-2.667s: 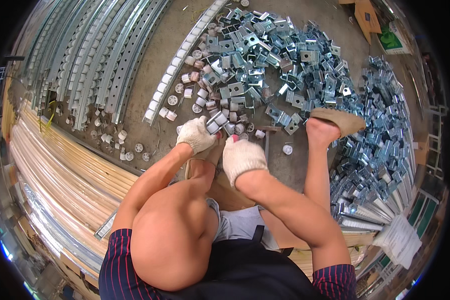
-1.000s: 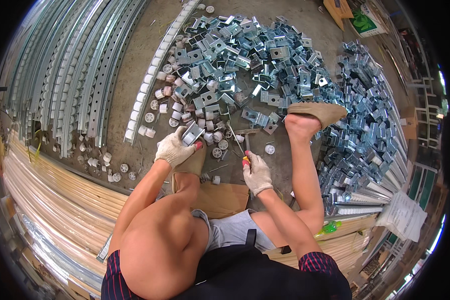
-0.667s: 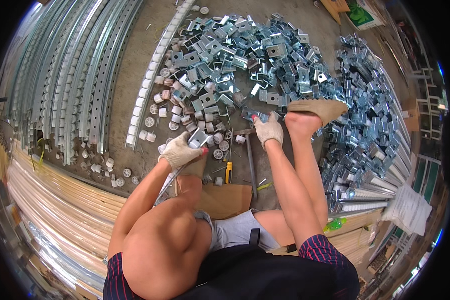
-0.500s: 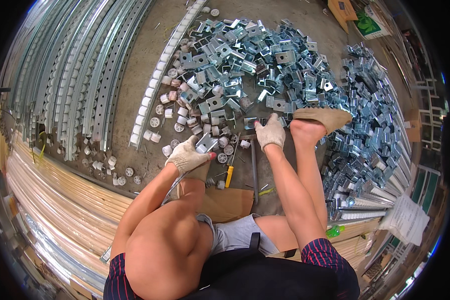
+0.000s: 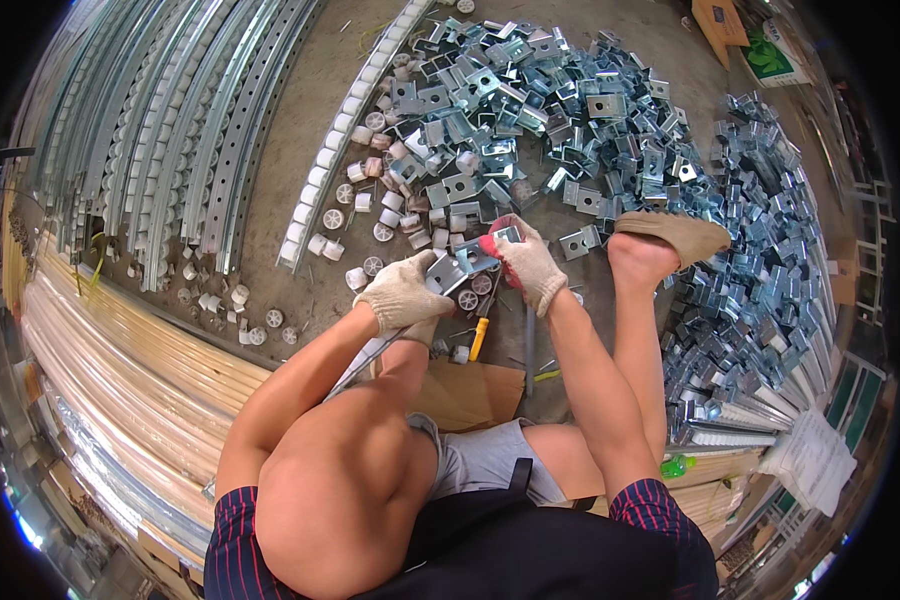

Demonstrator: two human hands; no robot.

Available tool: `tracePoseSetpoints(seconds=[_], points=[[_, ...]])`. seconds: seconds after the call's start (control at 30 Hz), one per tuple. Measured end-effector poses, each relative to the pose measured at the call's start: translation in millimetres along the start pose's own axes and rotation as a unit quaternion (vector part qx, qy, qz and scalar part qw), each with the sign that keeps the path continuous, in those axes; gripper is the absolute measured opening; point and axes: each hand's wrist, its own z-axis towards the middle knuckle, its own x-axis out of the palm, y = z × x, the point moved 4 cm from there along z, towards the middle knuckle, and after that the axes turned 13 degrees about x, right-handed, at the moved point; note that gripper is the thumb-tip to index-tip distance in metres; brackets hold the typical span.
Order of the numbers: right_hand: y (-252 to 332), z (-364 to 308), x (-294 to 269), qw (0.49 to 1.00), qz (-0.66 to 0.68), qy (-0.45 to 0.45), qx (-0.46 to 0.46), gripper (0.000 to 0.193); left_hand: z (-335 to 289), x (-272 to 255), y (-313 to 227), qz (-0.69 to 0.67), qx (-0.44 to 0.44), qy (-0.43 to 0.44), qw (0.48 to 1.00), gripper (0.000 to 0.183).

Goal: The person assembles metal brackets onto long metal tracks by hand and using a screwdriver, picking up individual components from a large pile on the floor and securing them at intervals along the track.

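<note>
My left hand (image 5: 405, 292), in a knitted off-white glove, is closed round the end of a long metal rail (image 5: 362, 362) that runs back under my left forearm. A flat silver end piece (image 5: 446, 274) sticks out past the fingers. My right hand (image 5: 533, 265), in a glove with reddish fingertips, grips a small bent metal bracket (image 5: 482, 256) against that end; whether the two are hooked together I cannot make out. Below them lie a yellow-handled screwdriver (image 5: 479, 340) and a dark metal bar (image 5: 530, 345).
A big heap of brackets (image 5: 570, 110) lies ahead, another pile (image 5: 760, 300) to the right. White rollers (image 5: 382, 200) are scattered beside a roller-filled rail (image 5: 335, 150). More rails (image 5: 170, 130) lie far left; wrapped bundles (image 5: 140, 370) lie near left. My sandal (image 5: 680, 238) rests by the heap.
My right hand has picked up a bracket from the floor by the heap and brought it left to the rail end. My left hand has shifted slightly right and up.
</note>
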Motion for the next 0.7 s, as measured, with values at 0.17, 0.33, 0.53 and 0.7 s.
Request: tracePoseSetpoints(seconds=[0.17, 0.33, 0.53, 0.7], points=[[-9.3, 13.9, 0.6, 0.999, -0.016, 0.038, -0.002, 0.018, -0.5, 5.0, 4.1, 0.017, 0.014, -0.055, 0.998, 0.073], [-4.2, 11.9, 7.0, 0.997, 0.050, 0.046, 0.041, 0.016, -6.8, 5.7, -10.4, 0.005, 0.016, -0.066, 0.998, 0.066], [0.3, 12.6, 7.6, 0.994, 0.085, 0.055, 0.039, 0.015, -10.0, 12.2, -12.1, 0.013, 0.049, -0.070, 0.996, 0.059], [0.4, 8.6, 15.9, 0.988, 0.114, 0.108, -0.006, 0.018, -13.1, 18.7, -8.5, 0.030, 0.058, -0.073, 0.995, 0.061]])
